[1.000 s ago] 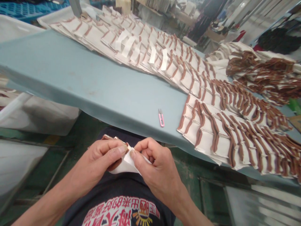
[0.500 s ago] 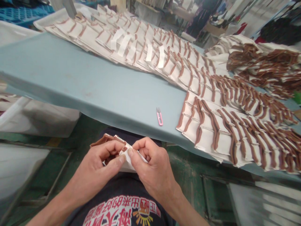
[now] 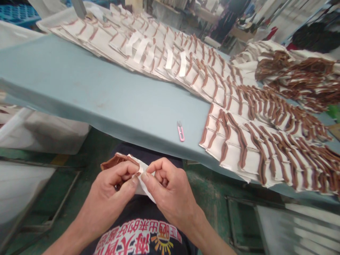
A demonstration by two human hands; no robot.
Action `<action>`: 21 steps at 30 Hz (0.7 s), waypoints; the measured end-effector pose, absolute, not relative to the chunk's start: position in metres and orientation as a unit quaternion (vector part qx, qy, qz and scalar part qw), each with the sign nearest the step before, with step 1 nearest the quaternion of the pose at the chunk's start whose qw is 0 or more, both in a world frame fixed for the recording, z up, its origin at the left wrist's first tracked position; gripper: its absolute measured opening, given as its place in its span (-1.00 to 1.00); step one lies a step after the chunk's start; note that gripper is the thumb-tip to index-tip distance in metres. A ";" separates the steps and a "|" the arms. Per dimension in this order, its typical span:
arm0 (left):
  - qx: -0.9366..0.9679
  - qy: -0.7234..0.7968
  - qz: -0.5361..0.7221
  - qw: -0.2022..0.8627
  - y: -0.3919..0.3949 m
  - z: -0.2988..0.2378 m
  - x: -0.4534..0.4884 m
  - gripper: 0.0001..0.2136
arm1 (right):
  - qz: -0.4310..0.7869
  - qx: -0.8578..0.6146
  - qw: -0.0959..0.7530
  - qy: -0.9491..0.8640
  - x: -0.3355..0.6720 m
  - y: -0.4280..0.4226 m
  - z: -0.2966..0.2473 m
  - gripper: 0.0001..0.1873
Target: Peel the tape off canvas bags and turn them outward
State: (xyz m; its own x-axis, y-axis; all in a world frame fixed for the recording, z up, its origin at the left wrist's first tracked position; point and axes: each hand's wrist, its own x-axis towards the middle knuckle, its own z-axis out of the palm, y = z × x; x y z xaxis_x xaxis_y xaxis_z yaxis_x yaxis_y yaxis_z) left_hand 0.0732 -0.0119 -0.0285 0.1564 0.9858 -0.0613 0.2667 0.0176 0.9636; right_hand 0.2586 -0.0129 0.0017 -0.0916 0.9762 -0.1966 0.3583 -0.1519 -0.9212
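Pink snips (image 3: pixel 181 132): the landmark, lying on the desk (image 3: pixel 106 95) near its front edge, blade tips pointing away from the wearer; neither hand touches them.
Cloth piece (image 3: pixel 142 167): white with a brown flap, held up in front of the body, nearer the wearer than the snips and to their left, off the desk.
Left hand (image 3: pixel 110 194): thumb and forefinger pinch the piece where brown meets white; the brown flap sticks out beyond the knuckles.
Right hand (image 3: pixel 174 194): thumb and forefinger pinch the white part, the other fingers curled in; the two thumb tips sit just beside each other.
Weight and feel: probably light and soft, with little slip against bare skin; unlikely to break, though it should crease and droop where unsupported.
Stiffer part: likely the layered brown edge, which looks thicker than the white.
Best hold: a fingertip pinch on each side of the brown-and white join, I would judge, keeping the fabric between them lightly taut.
Front stack (image 3: pixel 239 148): white layers with brown bands, right of the snips.
Long row (image 3: pixel 156 63): similar pieces overlapping, beyond the snips.
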 end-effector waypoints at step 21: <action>0.585 0.467 0.364 0.555 -0.011 -0.026 0.075 -0.74 | 0.838 -0.342 0.177 -0.386 0.268 0.020 -0.040 -0.24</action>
State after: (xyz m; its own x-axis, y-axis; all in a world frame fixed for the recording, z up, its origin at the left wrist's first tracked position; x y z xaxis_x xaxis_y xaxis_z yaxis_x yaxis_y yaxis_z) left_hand 0.0753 -0.0108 -0.0256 0.2996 0.9497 -0.0915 0.1422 0.0504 0.9886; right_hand 0.2685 0.0203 -0.0396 -0.7030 0.5612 -0.4368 -0.0336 -0.6397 -0.7679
